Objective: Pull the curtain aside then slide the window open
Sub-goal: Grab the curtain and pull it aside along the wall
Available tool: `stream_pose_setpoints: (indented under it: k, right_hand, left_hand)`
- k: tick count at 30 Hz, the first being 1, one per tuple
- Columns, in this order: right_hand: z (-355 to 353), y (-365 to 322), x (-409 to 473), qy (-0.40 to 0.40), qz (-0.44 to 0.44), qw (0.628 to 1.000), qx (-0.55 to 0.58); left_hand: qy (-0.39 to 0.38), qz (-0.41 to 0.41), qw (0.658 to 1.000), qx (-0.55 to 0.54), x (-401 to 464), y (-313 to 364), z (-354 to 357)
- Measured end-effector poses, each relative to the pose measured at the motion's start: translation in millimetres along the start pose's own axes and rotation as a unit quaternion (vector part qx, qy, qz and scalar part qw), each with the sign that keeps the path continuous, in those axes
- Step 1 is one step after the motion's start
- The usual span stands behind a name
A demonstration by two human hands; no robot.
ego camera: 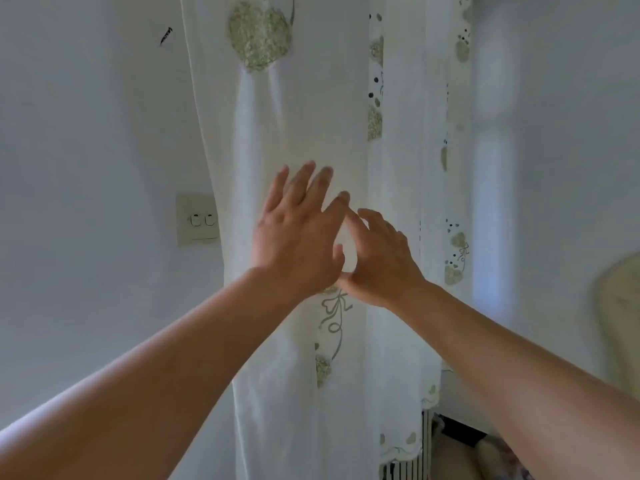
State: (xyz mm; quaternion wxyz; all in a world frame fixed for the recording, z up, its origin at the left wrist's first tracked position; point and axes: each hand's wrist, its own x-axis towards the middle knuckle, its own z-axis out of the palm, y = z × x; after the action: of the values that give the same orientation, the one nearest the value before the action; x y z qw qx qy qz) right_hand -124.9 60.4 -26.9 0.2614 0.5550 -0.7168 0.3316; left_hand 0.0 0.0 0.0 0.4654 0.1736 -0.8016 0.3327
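Note:
A white sheer curtain (304, 109) with green embroidered hearts hangs straight ahead in folds, covering the window behind it. Both arms are stretched out toward it. My left hand (298, 237) is raised in front of the cloth with fingers spread and holds nothing. My right hand (379, 258) is just beside it, fingers apart and slightly curled, its thumb touching the left hand's thumb side. I cannot tell whether either hand touches the fabric. The window is hidden; only a bright blurred strip (491, 188) shows at the curtain's right edge.
A beige double wall switch (197, 219) sits on the white wall left of the curtain. A white radiator (412, 459) shows below the curtain's hem. A pale cushioned object (620, 323) stands at the right edge, with dark items on the floor near it.

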Motion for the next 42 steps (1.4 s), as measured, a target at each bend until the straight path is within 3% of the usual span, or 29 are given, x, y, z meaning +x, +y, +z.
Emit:
stream_pose_setpoints:
  k: [4,8,14,22,29,42]
  right_hand:
    - [5,-5,6,-0.006,0.006,1.0,0.023]
    - [16,-2,16,-0.022,0.023,0.999,0.03]
    - [31,13,32,-0.032,0.034,0.997,0.06]
    - [37,71,60,-0.017,0.047,0.994,0.102]
    - [38,134,85,-0.016,0.056,0.987,0.153]
    - [64,242,123,0.014,0.043,0.991,0.126]
  left_hand:
    - [0.049,-0.065,0.996,0.028,-3,-14,5]
    - [0.005,-0.163,0.986,0.036,4,-22,20]
    - [0.032,-0.285,0.95,-0.126,23,-23,49]
    - [0.071,-0.284,0.937,-0.191,70,20,101]
    - [0.06,-0.271,0.934,-0.223,119,63,151]
    - [0.036,-0.205,0.943,-0.259,185,124,246]
